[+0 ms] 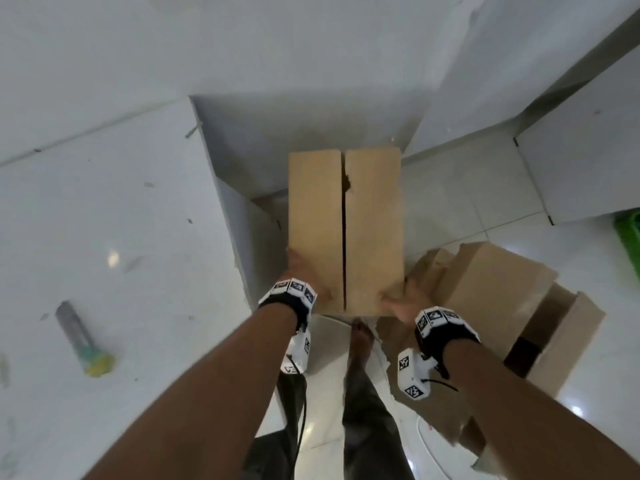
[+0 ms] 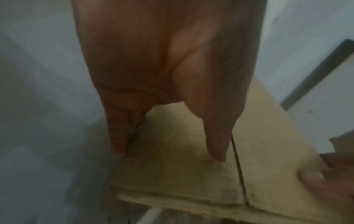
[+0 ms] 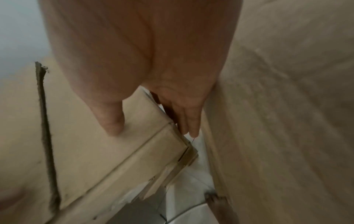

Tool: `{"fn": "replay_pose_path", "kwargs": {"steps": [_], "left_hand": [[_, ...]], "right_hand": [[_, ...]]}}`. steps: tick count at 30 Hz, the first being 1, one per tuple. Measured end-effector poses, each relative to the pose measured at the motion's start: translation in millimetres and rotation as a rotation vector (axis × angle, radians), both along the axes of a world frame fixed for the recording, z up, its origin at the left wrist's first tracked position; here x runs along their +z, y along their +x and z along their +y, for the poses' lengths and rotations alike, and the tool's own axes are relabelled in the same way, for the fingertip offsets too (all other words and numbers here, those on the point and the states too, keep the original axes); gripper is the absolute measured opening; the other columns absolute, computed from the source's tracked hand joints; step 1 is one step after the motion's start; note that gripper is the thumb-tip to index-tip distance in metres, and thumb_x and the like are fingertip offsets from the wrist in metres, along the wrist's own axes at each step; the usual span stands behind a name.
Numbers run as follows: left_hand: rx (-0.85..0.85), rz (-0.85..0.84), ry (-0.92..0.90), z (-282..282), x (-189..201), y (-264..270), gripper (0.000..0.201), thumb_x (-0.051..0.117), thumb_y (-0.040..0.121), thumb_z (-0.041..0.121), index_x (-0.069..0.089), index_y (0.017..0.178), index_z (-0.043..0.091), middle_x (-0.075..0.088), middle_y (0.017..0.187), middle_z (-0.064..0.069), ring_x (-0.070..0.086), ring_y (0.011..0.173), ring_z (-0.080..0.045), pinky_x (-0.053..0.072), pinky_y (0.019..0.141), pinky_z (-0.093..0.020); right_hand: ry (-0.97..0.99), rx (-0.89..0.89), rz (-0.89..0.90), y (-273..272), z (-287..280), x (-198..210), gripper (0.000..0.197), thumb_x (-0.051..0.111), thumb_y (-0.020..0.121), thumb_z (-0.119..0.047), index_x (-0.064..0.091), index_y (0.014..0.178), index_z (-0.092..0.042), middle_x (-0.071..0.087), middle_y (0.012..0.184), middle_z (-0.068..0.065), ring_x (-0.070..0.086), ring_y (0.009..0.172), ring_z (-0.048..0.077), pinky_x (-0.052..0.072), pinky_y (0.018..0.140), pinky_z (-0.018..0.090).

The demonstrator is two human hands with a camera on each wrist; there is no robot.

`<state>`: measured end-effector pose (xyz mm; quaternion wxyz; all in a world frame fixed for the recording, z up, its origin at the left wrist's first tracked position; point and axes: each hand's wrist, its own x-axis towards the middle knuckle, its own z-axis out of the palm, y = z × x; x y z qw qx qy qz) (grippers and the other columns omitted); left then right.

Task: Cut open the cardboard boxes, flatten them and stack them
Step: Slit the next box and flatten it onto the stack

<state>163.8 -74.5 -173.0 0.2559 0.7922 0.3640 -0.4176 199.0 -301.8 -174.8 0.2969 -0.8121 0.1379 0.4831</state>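
While the left hand (image 1: 304, 275) and right hand (image 1: 403, 301) each keep a holding grip on the cardboard box (image 1: 346, 230), its top seam, perhaps cut, gapes above the floor (image 1: 450, 202).

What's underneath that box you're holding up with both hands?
Below the held box show white floor tiles, a bare foot, and flattened cardboard to its right. The floor directly beneath is covered, as are the fingers under the box.

White tiled floor (image 1: 450, 188), white counter (image 1: 104, 202), pale walls (image 1: 277, 46).
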Motion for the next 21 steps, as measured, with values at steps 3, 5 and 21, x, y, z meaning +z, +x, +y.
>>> {"fn": "replay_pose_path", "kwargs": {"steps": [3,5,21], "left_hand": [[0.084,-0.022,-0.055,6.1,7.6,-3.5,0.144,0.089,0.077,0.041,-0.028,0.157,0.022,0.03,0.162,-0.021,0.043,0.141,-0.041,0.04,0.111,-0.047],[0.011,-0.111,-0.02,9.9,37.1,0.7,0.14,0.086,0.071,0.061,-0.023,0.157,0.037,0.036,0.155,-0.022,0.05,0.133,-0.046,0.046,0.107,-0.051],[0.12,-0.987,0.02,90.6,346.9,-98.1,0.135,0.098,0.039,0.064,0.02,0.147,0.046,0.045,0.145,0.02,0.054,0.123,-0.01,0.049,0.1,-0.042]], "right_hand": [[0.119,-0.056,-0.09,-10.6,-6.0,3.3,0.069,0.072,0.092,-0.019,0.033,0.147,-0.008,0.056,0.126,0.002,0.055,0.122,0.025,0.038,0.09,0.024],[0.177,-0.139,-0.208,-12.0,-8.1,20.2,0.076,0.075,0.09,-0.028,0.03,0.149,-0.015,0.055,0.124,-0.003,0.057,0.113,0.02,0.041,0.092,0.028],[0.615,0.325,-1.197,38.0,143.9,430.0,0.062,0.081,0.075,-0.034,0.054,0.13,-0.024,0.056,0.128,-0.004,0.056,0.113,0.016,0.054,0.094,0.041]]}}
